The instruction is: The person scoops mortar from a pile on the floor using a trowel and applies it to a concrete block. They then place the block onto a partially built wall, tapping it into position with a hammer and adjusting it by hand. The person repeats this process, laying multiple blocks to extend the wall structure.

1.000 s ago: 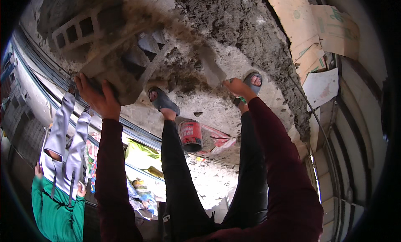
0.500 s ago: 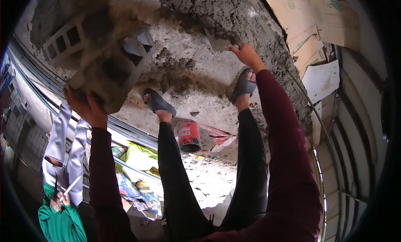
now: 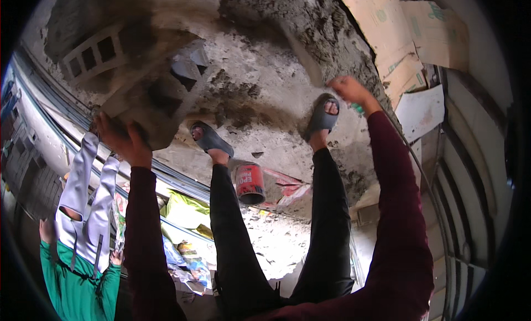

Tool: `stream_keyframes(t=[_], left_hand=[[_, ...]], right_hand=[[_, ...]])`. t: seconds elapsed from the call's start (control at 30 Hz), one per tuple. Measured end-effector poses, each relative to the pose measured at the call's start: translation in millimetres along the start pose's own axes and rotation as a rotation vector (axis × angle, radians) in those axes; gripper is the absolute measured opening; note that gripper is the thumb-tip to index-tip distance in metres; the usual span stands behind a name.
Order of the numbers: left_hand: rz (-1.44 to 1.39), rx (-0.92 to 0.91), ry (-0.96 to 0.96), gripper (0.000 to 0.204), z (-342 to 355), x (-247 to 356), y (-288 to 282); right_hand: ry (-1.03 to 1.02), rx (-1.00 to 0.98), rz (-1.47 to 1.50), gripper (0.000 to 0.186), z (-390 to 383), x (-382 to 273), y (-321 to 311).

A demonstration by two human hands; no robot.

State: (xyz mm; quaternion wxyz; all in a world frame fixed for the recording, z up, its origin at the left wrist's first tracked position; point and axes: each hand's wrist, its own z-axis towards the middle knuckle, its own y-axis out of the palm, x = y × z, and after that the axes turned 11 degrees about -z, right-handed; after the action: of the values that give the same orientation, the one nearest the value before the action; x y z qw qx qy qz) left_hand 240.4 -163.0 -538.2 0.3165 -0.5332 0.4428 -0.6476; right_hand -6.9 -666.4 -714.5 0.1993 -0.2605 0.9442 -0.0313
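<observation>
Left hand [image 3: 124, 141] spread at the near end of a concrete block [image 3: 145, 106], right hand [image 3: 353, 92] curled round a blurred trowel [image 3: 311, 66].

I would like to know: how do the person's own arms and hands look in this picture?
Both arms wear long, dark maroon sleeves, the left sleeve looking darker than the right sleeve. The cloth seems plain, with no marking that I can make out. The left hand and right hand are bare, without gloves.
</observation>
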Motion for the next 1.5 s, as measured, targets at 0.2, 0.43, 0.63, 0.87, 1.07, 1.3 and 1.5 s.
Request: stream_keyframes(t=[0.2,0.43,0.63,0.87,1.07,1.3,1.5], left_hand=[[-0.041,0.004,0.009,0.069,5.6,8.0,2.3],[-0.048,0.005,0.002,0.064,1.5,5.1,-5.1],[-0.021,0.003,-0.013,0.064,5.8,9.7,0.4],[-0.034,0.012,0.007,0.063,6.6,12.7,2.5],[0.007,0.012,0.014,0.066,8.0,11.4,-0.1],[-0.007,0.024,0.003,0.064,7.5,13.7,-0.5],[0.021,0.017,0.032,0.067,7.8,10.1,-0.3]], right_hand=[[-0.208,0.064,-0.33,0.057,89.0,-99.3,101.8],[-0.233,0.282,-0.311,0.058,123.0,-173.3,11.6],[-0.223,0.241,-0.073,0.044,110.6,-127.2,-38.5],[-0.141,0.035,0.202,0.041,73.5,-95.7,-85.4],[0.053,0.262,0.525,0.045,-19.6,-39.6,-3.9],[0.314,0.333,0.861,0.046,10.6,-14.7,15.4],[0.143,0.328,0.487,0.053,75.1,-159.8,21.7]])
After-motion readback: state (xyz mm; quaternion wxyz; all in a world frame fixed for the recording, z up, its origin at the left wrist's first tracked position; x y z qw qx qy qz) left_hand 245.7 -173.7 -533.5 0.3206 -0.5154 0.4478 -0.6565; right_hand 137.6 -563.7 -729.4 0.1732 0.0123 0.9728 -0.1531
